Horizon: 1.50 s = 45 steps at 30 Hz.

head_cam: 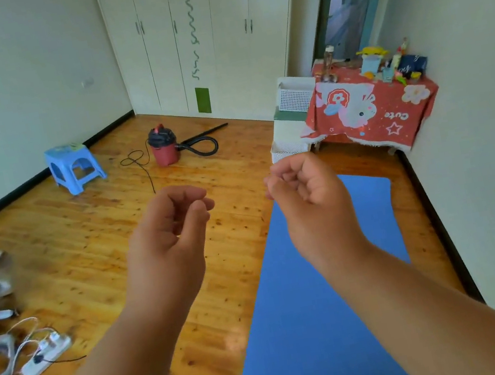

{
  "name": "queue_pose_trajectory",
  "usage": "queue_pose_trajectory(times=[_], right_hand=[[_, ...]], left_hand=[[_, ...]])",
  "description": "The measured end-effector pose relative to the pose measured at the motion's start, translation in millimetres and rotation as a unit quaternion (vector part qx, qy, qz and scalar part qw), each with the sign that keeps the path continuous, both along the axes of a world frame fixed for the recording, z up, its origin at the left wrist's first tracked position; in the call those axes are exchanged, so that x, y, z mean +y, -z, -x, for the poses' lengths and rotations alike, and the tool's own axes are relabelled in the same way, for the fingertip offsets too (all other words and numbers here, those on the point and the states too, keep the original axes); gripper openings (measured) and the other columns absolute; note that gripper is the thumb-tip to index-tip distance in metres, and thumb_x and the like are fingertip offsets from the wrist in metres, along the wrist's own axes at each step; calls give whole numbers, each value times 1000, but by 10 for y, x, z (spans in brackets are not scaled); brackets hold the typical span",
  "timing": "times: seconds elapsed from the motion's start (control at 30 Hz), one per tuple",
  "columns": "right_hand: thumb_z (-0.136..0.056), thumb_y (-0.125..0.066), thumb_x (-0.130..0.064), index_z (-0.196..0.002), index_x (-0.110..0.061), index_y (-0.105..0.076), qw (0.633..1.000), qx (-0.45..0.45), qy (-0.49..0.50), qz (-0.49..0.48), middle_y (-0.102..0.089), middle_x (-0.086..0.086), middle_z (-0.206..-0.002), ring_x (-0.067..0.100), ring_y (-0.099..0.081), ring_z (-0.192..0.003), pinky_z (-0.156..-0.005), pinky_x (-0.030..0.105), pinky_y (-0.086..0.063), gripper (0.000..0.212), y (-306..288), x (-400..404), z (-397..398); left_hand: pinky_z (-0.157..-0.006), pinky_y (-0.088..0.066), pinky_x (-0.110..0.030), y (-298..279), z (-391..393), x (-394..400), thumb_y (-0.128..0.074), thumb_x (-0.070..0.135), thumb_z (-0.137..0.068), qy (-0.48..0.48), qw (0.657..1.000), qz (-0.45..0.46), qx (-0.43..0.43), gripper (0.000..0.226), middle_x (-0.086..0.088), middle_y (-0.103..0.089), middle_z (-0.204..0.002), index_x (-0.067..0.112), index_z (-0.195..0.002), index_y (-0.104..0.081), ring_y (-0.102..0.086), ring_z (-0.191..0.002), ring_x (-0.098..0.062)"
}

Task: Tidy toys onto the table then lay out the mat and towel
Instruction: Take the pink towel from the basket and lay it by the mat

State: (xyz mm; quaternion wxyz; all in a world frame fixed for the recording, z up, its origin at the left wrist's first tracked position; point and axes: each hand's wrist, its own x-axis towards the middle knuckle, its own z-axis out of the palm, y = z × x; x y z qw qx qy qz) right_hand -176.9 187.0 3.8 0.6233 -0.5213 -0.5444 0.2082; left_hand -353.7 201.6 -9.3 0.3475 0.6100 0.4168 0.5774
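Two bare forearms come into view from the bottom edge, uncovered along all of their visible length: no sleeve, cuff or glove shows on either. The left hand wears no ring, watch or bracelet, and its wrist is plain. The right hand is likewise without jewellery, strap or band. The fingers are short and rounded, and the nails cannot be made out. No marks, plasters or tattoos show on either arm.
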Motion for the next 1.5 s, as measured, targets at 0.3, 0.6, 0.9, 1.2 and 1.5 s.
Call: queue_pose_trajectory(times=[0.3,0.6,0.9,1.2,1.5], right_hand=[[-88,-61,-30,-96,-31,-62,1000,5,-3,14,-69,-8,-89,15,-67,-87,-80,40,-58,8,-210,1423,1064],[-86,-64,-31,-92,-31,-62,997,8,69,44,-70,-17,-86,14,-68,-79,-77,38,-58,6,68,2791,603],[-88,-65,-26,-94,-31,-62,997,6,59,46,-69,-12,-89,10,-66,-86,-81,45,-57,8,104,5350,-49],[-88,-63,-31,-94,-37,-62,996,-17,58,68,-68,-15,-88,8,-66,-84,-78,36,-57,8,23,7560,-439],[-86,-63,-29,-88,-38,-59,984,-55,127,111,-65,-12,-81,8,-60,-73,-63,18,-51,10,259,10079,-1255]], left_hand=[[-80,-57,-43,-261,1194,1538,-58,20,-97,-20,999,25,34,18,12,-73,-94,37,-96,-66,-68,-85,-12],[-86,-55,-46,207,995,2927,-55,32,-87,55,995,68,44,16,8,-73,-97,37,-100,-64,-69,-92,-13],[-81,-54,-36,136,129,5610,-56,23,-94,73,996,31,41,21,11,-71,-96,42,-99,-62,-67,-89,-7],[-83,-55,-37,4,-386,7671,-53,29,-90,68,997,36,23,17,10,-71,-95,39,-101,-62,-67,-92,-11],[-85,-54,-51,282,-1335,10455,-54,28,-88,131,988,75,20,15,7,-71,-93,32,-98,-65,-67,-91,-16]])
